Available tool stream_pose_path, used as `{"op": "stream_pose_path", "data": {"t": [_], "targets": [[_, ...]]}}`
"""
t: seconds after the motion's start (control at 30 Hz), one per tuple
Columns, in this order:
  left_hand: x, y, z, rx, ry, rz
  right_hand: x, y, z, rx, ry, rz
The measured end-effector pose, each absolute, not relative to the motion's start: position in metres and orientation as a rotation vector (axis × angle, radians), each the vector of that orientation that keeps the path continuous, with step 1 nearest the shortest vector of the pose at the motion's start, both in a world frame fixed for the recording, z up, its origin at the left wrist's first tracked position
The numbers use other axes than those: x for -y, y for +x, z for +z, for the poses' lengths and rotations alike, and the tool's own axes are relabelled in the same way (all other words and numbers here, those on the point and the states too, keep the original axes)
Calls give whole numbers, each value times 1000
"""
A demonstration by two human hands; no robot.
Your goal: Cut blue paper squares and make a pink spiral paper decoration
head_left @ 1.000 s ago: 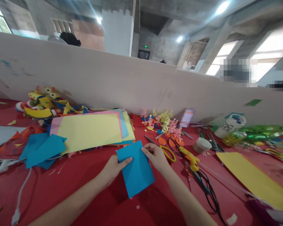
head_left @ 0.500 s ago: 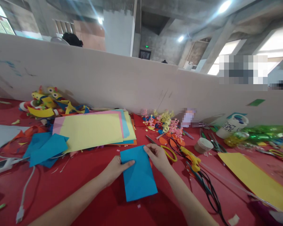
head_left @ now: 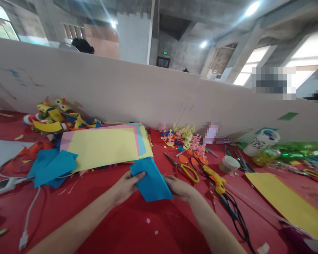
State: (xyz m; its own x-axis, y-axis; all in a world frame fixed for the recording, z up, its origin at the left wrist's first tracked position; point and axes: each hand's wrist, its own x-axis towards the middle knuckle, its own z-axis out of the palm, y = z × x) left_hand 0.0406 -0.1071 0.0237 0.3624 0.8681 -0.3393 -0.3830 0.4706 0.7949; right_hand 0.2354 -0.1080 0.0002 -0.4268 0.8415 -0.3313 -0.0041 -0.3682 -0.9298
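Note:
A blue sheet of paper, seemingly folded in layers, is held up tilted over the red table. My left hand grips its left side, thumb flat on top and fingers underneath. At the right edge, my right hand has its fingers curled against the paper; their tips are partly hidden behind it. Yellow-handled scissors lie just beyond my right hand, blades partly spread. A yellow glue gun with a black cord rests to the right of them.
Stacked coloured paper lies behind my left hand, with blue paper pieces beside it. Pink and yellow paper curls sit by the white partition. A white cup and yellow paper are at right.
The blue paper has been lifted and tilted, its near end swinging up and away. My right hand has moved from the top edge down to the right edge.

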Motion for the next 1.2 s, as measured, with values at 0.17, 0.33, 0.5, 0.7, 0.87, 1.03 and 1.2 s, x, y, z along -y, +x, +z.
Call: {"op": "stream_pose_path", "data": {"t": [0.17,0.33,0.5,0.7,0.87,1.03,1.2], "targets": [[109,38,38,-817,751,852,116,234,3,1228,-1072,2027],[108,38,33,-811,811,864,116,232,3,1156,-1012,2102],[104,37,25,-916,853,911,118,232,4,1215,-959,2087],[102,33,27,-848,930,865,120,228,0,1132,-890,2152],[100,32,24,-781,1007,880,118,229,-2,1231,-830,2131],[100,34,24,-781,909,886,118,226,0,1099,-792,2109],[99,36,25,-831,835,943,119,224,0,1035,-846,2156]]}}
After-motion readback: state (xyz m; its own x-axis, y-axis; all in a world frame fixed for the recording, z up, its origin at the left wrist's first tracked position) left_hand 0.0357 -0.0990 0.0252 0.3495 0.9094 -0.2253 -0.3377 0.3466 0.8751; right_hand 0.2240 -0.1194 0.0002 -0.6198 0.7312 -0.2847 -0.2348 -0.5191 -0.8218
